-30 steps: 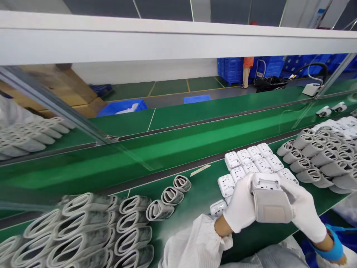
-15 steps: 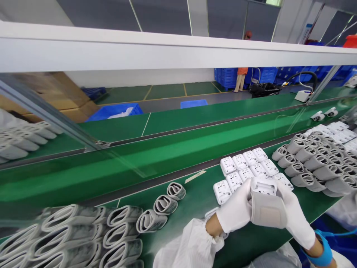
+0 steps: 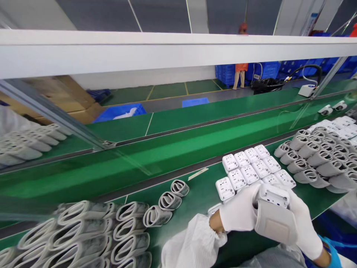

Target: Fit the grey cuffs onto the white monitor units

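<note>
In white gloves, my left hand [image 3: 238, 210] and my right hand [image 3: 302, 227] together hold a white wrist blood pressure monitor [image 3: 273, 195] with a grey fabric cuff [image 3: 275, 223] hanging below it. The monitor is tilted, its white casing towards the far side. Just beyond my left hand lies a block of similar white monitor units [image 3: 248, 167] in tight rows on the green workbench [image 3: 195, 190]. One more unit [image 3: 214, 209] is partly hidden behind my left hand.
Rolled grey-and-white cuffs [image 3: 131, 230] stand in rows at the left, and cuffed units [image 3: 315, 160] are packed at the right. A green conveyor belt [image 3: 139, 175] runs behind a glass panel under a white beam [image 3: 139, 56]. Blue crates [image 3: 262, 70] and a person [image 3: 241, 70] stand far back.
The monitor and cuff have tilted, the casing now turned towards my right hand. Both hands have shifted slightly right and nearer me. The camera view has also moved slightly.
</note>
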`<state>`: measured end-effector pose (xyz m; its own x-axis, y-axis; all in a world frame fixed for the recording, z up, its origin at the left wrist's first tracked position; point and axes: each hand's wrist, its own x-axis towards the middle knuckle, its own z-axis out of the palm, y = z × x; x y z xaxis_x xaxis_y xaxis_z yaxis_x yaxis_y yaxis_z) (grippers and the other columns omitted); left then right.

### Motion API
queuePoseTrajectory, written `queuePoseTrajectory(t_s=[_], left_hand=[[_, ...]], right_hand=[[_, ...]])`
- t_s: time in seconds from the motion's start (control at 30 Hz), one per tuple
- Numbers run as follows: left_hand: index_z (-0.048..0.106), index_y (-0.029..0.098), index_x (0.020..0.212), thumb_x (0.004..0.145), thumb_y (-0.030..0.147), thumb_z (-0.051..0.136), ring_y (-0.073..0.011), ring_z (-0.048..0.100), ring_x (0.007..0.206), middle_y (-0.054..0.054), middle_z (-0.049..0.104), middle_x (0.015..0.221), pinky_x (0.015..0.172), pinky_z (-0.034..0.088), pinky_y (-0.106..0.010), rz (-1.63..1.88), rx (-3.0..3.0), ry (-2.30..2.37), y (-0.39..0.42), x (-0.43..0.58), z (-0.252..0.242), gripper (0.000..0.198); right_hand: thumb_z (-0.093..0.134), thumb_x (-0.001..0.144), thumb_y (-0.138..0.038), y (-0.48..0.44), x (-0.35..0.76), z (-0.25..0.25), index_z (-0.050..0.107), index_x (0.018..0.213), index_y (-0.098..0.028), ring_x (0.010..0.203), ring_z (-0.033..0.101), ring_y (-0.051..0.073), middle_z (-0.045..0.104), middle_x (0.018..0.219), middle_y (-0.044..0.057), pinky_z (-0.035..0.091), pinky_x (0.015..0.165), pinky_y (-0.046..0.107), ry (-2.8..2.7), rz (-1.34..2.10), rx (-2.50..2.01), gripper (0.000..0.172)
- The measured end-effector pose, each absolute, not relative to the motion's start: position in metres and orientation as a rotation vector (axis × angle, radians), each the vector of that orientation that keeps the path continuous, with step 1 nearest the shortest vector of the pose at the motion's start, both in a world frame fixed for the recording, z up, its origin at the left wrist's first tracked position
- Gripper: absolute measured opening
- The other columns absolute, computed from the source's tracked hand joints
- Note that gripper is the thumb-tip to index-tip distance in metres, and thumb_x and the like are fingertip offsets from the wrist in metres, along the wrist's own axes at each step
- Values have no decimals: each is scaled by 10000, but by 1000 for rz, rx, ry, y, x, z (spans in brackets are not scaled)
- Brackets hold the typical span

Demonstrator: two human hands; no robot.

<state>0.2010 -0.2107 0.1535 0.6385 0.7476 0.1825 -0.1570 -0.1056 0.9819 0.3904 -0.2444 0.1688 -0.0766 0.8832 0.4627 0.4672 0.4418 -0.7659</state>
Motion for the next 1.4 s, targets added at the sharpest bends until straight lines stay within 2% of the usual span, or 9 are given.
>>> queuePoseTrajectory(t_s=[0.13, 0.23, 0.37, 0.67, 0.8, 0.9, 1.0, 1.17, 1.4], left_hand=[[585, 175, 894, 710, 151, 774, -213, 622, 879, -25, 667, 899, 852, 488, -338, 801, 1403, 552, -215, 201, 164, 265], [560, 176, 839, 715, 168, 748, -175, 571, 802, -12, 627, 853, 805, 458, -319, 839, 1392, 567, -217, 203, 170, 225], [517, 188, 783, 689, 187, 760, -160, 539, 765, -1, 592, 794, 771, 443, -308, 853, 1420, 545, -219, 207, 170, 261], [492, 199, 770, 731, 228, 733, -152, 513, 753, 5, 547, 751, 738, 446, -288, 847, 1395, 559, -222, 207, 183, 246], [506, 235, 781, 708, 290, 766, -223, 601, 816, -23, 639, 794, 804, 507, -354, 820, 1384, 525, -215, 202, 173, 275], [593, 211, 856, 684, 233, 771, -262, 662, 921, -62, 723, 973, 917, 522, -395, 790, 1480, 478, -207, 199, 154, 248], [669, 175, 970, 706, 164, 765, -289, 689, 1027, -92, 750, 1084, 967, 527, -403, 771, 1547, 502, -205, 200, 144, 281], [720, 179, 1026, 697, 190, 849, -319, 696, 1065, -121, 762, 1113, 1014, 519, -429, 829, 1516, 515, -214, 205, 157, 354], [725, 151, 1100, 750, 143, 759, -280, 713, 1044, -102, 764, 1093, 965, 544, -391, 798, 1522, 446, -218, 209, 165, 351]], right_hand=[[679, 831, -213, -251, 387, 178, 703, 962, -228, 659, 759, 179, 791, 825, -2, 616, 597, 186, -1734, 363, -1191, 135], [624, 851, -220, -255, 387, 178, 685, 885, -219, 619, 730, 179, 760, 766, 7, 600, 564, 198, -1718, 334, -1271, 69], [589, 890, -266, -262, 390, 172, 645, 801, -221, 576, 689, 181, 722, 703, 14, 583, 533, 216, -1663, 353, -1372, 114], [758, 798, -439, -266, 400, 158, 650, 792, -226, 655, 676, 232, 716, 755, 53, 598, 569, 290, -1455, 727, -1488, 238], [732, 883, -466, -267, 396, 160, 675, 994, -227, 811, 708, 259, 744, 940, 86, 638, 706, 337, -1355, 1016, -1393, 270], [590, 986, -470, -265, 397, 163, 672, 1049, -223, 883, 718, 252, 746, 1039, 109, 649, 781, 355, -1407, 1143, -1380, 268], [638, 952, -437, -261, 407, 164, 665, 1148, -221, 991, 728, 269, 733, 1156, 134, 647, 887, 388, -1545, 1182, -1333, 293], [741, 900, -380, -261, 428, 161, 507, 1452, -248, 1260, 664, 307, 637, 1404, 177, 574, 1079, 436, -1643, 1369, -1321, 614], [831, 826, -448, -269, 435, 176, 471, 1554, -227, 1338, 621, 360, 633, 1433, 197, 513, 1156, 501, -1669, 1450, -1380, 841]])
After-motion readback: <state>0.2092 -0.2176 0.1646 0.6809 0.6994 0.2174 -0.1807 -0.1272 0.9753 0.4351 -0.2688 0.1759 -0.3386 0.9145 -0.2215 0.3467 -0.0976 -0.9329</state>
